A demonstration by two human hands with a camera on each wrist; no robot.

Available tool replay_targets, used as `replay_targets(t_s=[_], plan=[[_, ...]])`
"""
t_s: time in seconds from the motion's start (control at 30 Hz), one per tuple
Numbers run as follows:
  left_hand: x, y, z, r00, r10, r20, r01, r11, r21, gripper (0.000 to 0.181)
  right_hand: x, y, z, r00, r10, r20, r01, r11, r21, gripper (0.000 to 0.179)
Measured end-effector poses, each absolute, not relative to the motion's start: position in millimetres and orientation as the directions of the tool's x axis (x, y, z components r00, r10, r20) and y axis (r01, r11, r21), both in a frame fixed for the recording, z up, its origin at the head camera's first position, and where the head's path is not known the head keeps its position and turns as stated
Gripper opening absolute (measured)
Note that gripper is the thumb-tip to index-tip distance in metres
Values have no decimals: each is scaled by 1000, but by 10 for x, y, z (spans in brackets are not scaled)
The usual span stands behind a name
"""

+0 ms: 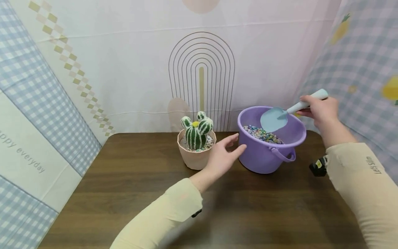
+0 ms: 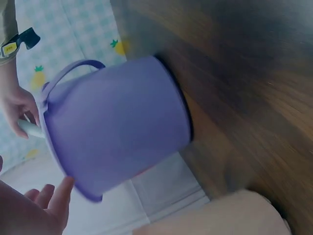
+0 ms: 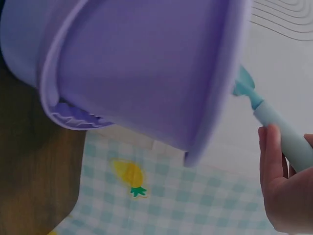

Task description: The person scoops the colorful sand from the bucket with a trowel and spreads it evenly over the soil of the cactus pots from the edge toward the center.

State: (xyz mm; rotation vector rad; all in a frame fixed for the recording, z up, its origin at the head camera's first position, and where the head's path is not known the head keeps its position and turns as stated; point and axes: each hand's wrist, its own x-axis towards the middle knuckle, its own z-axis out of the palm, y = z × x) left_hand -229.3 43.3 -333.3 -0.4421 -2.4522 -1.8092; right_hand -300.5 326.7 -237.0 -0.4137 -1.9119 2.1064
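My right hand [image 1: 323, 110] grips the pale handle of a light blue toy shovel [image 1: 273, 119]. The shovel's blade is inside the mouth of a purple bucket [image 1: 258, 159], above a bed of small multicoloured pebbles [image 1: 264, 135]. At the bucket's left side is my left hand [image 1: 221, 155], thumb and fingers extended towards its wall. In the left wrist view the fingertips [image 2: 62, 188] lie by the rim; whether they press on it I cannot tell. The right wrist view shows the shovel handle [image 3: 281, 129] held between fingers and thumb, while the rim hides most of the blade.
A green and white cactus [image 1: 196, 137] stands in a pale pink pot [image 1: 193, 159] with pebbles, just left of my left hand. The bucket's handle [image 1: 284, 157] hangs at its front right. Behind the brown wooden table [image 1: 140, 193] hangs a patterned cloth [image 1: 133, 69].
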Motion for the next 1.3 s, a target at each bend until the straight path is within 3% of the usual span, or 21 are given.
replay_targets(t_s=[0.17,0.3,0.37,0.53,0.63,0.9,1.3], plan=[[-2429,626,-3338,-970,149,190,226,284,932,56,-3053,3240,-2501,-925,376,47,31,200,-979,14],[-2577,724,-3401,-981,99,167,188,274,943,60,-3112,3197,-2623,-925,356,136,19,401,-916,17],[-2658,767,-3457,-983,83,165,181,259,949,61,-3133,3171,-2694,-930,324,172,13,498,-867,6],[-2812,849,-3558,-982,75,172,183,190,965,60,-3136,3132,-2834,-961,203,190,1,687,-727,36],[-2858,875,-3546,-982,73,175,184,152,971,57,-3129,3121,-2855,-979,120,168,-25,739,-674,36],[-2917,962,-3481,-992,17,126,127,90,988,56,-3071,3118,-2895,-987,68,143,-49,727,-685,26],[-2935,1011,-3467,-995,-43,89,87,35,996,55,-3004,3138,-2842,-992,122,16,44,475,-879,17]])
